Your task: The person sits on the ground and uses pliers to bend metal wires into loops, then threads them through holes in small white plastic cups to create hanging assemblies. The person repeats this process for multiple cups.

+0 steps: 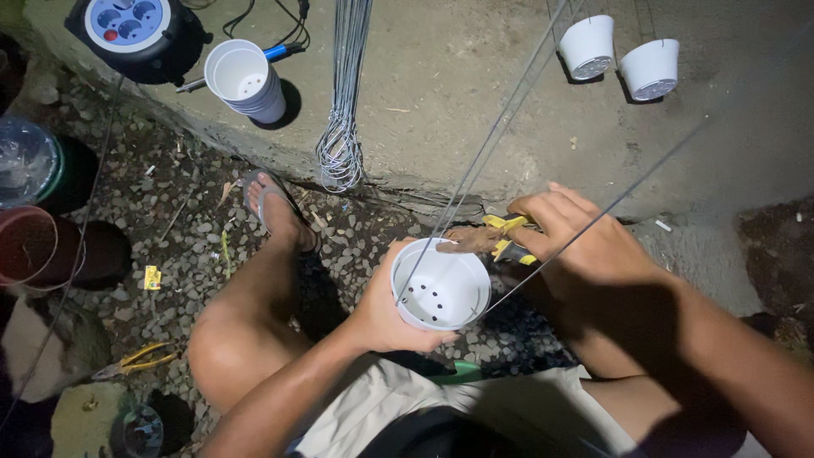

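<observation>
My left hand (386,309) cups a small white plastic pot (441,288) with holes in its bottom, held above my lap. My right hand (585,246) grips yellow-handled pliers (496,236) whose rusty jaws touch the pot's rim. Thin metal wires (500,127) run from the pot up and away toward the top of the view; another wire crosses over my right hand.
On the concrete slab: a stack of white pots (246,80), two more white pots (623,55), a bundle of looped wires (341,127), a cable reel with sockets (136,30). Gravel ground holds my sandalled foot (275,208), other yellow pliers (136,360), dark pots (42,246) at left.
</observation>
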